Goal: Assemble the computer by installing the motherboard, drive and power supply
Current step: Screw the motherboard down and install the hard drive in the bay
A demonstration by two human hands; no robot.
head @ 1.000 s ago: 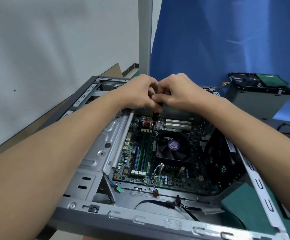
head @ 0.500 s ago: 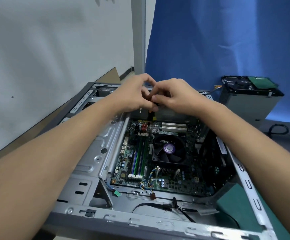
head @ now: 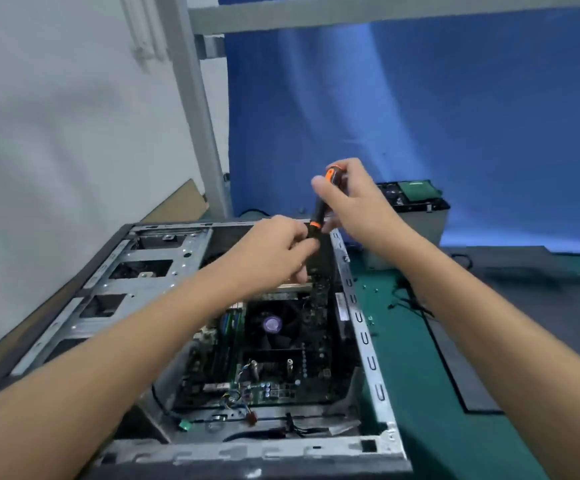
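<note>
View from above of 2 bare forearms reaching over an open grey computer case point(head: 362, 327) that lies on its side on a green-matted counter point(head: 420, 393). The right hand point(head: 354, 199) is curled around the top of a screwdriver point(head: 318, 213) with a black and orange handle. The tool stands nearly upright above the far right corner of the case. The left hand point(head: 271, 251) pinches the lower end of the same handle, so both hands are clamped on the tool and almost touching. The tip is hidden behind the left hand. Inside the case the motherboard point(head: 281, 386) lies flat against the floor of the case, with a black cooling fan point(head: 271, 323) near its middle and loose coloured wires along its near edge. A grey metal box point(head: 420, 226) with a green circuit board on top stands on the counter beyond the case, well apart from the hands. Small screws point(head: 371, 289) and black cables point(head: 413, 301) lie just right of the case. A blue cloth point(head: 420, 116) hangs behind.
</note>
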